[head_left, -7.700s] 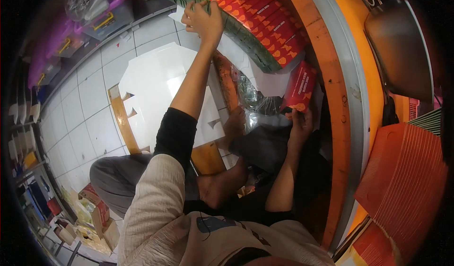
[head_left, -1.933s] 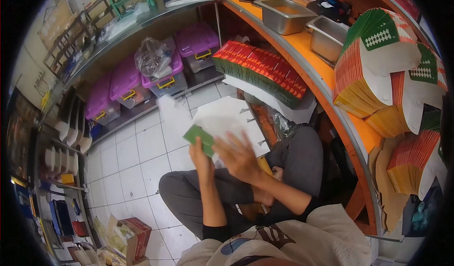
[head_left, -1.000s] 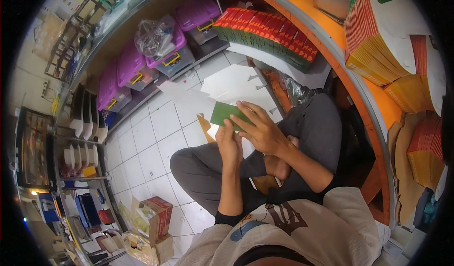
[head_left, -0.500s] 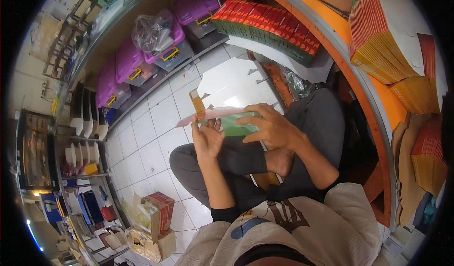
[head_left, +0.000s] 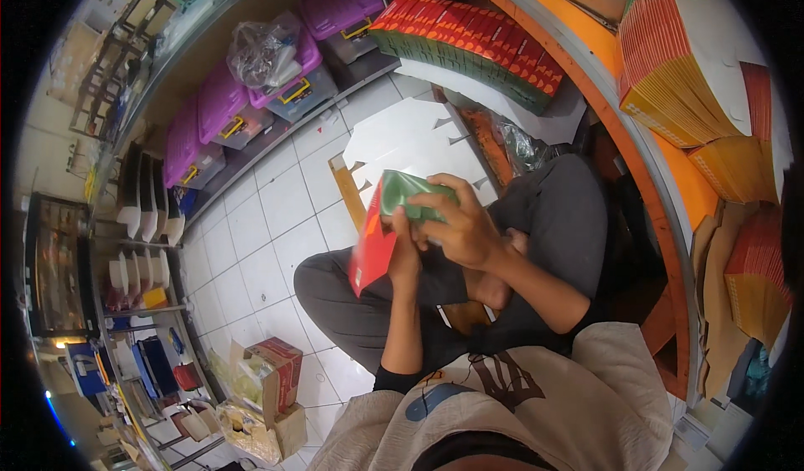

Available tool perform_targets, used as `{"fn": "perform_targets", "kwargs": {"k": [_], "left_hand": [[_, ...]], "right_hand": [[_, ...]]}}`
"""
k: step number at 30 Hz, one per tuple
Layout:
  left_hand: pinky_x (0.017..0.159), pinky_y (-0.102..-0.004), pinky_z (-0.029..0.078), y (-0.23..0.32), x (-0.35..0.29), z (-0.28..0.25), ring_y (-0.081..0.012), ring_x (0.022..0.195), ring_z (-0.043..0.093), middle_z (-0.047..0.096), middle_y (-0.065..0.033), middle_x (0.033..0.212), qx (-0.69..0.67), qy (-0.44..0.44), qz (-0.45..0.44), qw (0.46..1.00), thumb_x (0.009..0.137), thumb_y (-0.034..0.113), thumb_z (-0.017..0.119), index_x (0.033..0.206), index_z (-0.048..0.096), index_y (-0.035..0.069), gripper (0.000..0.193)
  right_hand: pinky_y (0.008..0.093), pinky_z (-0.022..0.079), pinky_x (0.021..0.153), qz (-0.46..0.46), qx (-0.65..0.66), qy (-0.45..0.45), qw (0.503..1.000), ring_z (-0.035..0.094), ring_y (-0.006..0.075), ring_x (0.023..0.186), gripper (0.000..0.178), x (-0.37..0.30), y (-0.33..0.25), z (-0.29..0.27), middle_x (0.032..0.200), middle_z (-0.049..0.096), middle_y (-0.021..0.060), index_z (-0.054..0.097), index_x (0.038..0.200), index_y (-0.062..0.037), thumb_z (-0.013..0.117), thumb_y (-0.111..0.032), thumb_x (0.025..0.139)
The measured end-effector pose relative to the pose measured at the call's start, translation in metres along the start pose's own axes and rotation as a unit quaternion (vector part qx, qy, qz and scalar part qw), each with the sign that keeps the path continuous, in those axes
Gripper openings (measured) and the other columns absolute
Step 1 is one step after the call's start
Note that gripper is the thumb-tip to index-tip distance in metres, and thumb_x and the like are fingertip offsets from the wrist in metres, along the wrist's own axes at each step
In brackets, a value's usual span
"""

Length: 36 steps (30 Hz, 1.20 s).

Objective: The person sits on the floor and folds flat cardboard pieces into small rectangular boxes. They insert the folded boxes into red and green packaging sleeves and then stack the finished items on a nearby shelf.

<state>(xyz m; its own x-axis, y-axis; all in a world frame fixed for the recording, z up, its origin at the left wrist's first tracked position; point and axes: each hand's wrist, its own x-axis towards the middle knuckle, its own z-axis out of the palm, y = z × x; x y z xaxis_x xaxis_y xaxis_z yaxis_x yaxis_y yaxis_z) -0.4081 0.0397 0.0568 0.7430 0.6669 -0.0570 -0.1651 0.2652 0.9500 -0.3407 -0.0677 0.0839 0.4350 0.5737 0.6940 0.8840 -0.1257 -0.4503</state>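
A small red and green cardboard box (head_left: 374,253) is tilted in front of me above my crossed legs, its green side up and its red side to the left. My left hand (head_left: 404,249) grips it from below, thumb at the edge between the two colours. My right hand (head_left: 466,230) holds its right end, fingers bent over the green side. The far end of the box lies behind these fingers. Just beyond, white die-cut card sheets (head_left: 414,140) with notched edges lie on a low wooden board (head_left: 347,188).
A row of red and green boxes (head_left: 469,48) stands at the far right on a white surface. Purple-lidded bins (head_left: 226,107) line the far left shelf. An opened carton (head_left: 276,370) sits left on the tiled floor (head_left: 285,211). Folded card stacks (head_left: 670,77) fill the orange shelf at right.
The box has turned and tilted, so its red face now shows at the left. My left hand has moved right and closed on it; my right hand has shifted slightly left.
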Motion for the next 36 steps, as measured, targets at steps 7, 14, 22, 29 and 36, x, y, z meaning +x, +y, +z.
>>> {"fn": "perform_targets", "kwargs": {"k": [7, 14, 22, 29, 36], "left_hand": [[0.087, -0.0364, 0.043, -0.01, 0.014, -0.039, -0.0236, 0.102, 0.05, 0.048, -0.0107, 0.11, 0.255, -0.248, 0.145, 0.923, 0.069, 0.022, 0.077, 0.112, 0.046, 0.001, 0.056], [0.084, -0.0371, 0.044, -0.026, 0.02, -0.065, -0.0283, 0.099, 0.054, 0.058, -0.0076, 0.103, 0.445, -0.405, 0.254, 0.757, 0.071, 0.001, 0.066, 0.109, 0.055, 0.011, 0.041], [0.05, -0.0207, 0.044, -0.019, 0.016, -0.063, -0.0083, 0.062, 0.053, 0.058, -0.0038, 0.084, 0.164, -0.318, -0.225, 0.906, 0.088, 0.014, 0.06, 0.113, 0.052, -0.002, 0.03], [0.047, -0.02, 0.042, -0.02, 0.014, -0.065, -0.0084, 0.065, 0.053, 0.059, -0.0048, 0.089, 0.088, -0.298, -0.253, 0.916, 0.09, 0.013, 0.055, 0.111, 0.053, -0.001, 0.025], [0.061, -0.0228, 0.052, -0.011, 0.01, -0.049, -0.0134, 0.08, 0.058, 0.059, -0.0087, 0.097, 0.08, -0.294, -0.222, 0.926, 0.093, 0.007, 0.045, 0.122, 0.041, 0.002, 0.03]], "right_hand": [[0.0384, 0.036, 0.096, 0.093, 0.055, 0.053, 0.993, 0.047, 0.0297, 0.111, 0.014, 0.012, 0.026, -0.019, 0.114, 0.054, 0.0105, 0.067, 0.062, -0.007, 0.055, 0.0, 0.066], [0.0334, 0.024, 0.103, 0.313, 0.322, 0.012, 0.894, 0.032, 0.0228, 0.124, 0.027, 0.009, 0.063, -0.035, 0.131, 0.038, 0.0102, 0.062, 0.106, -0.007, 0.052, -0.016, 0.083], [0.0313, 0.042, 0.07, 0.197, 0.076, -0.081, 0.974, 0.05, 0.0217, 0.079, 0.042, -0.01, 0.044, -0.013, 0.098, 0.053, 0.0078, 0.06, 0.096, -0.0085, 0.076, -0.035, 0.068], [0.0313, 0.043, 0.063, 0.188, 0.118, -0.099, 0.97, 0.052, 0.0222, 0.068, 0.027, -0.015, 0.042, 0.005, 0.085, 0.053, 0.009, 0.059, 0.092, -0.0032, 0.069, -0.01, 0.069], [0.0368, 0.047, 0.072, 0.134, 0.095, -0.286, 0.944, 0.06, 0.0296, 0.086, 0.02, -0.011, 0.032, -0.004, 0.099, 0.059, 0.0085, 0.062, 0.095, -0.0047, 0.062, -0.014, 0.077]]}}
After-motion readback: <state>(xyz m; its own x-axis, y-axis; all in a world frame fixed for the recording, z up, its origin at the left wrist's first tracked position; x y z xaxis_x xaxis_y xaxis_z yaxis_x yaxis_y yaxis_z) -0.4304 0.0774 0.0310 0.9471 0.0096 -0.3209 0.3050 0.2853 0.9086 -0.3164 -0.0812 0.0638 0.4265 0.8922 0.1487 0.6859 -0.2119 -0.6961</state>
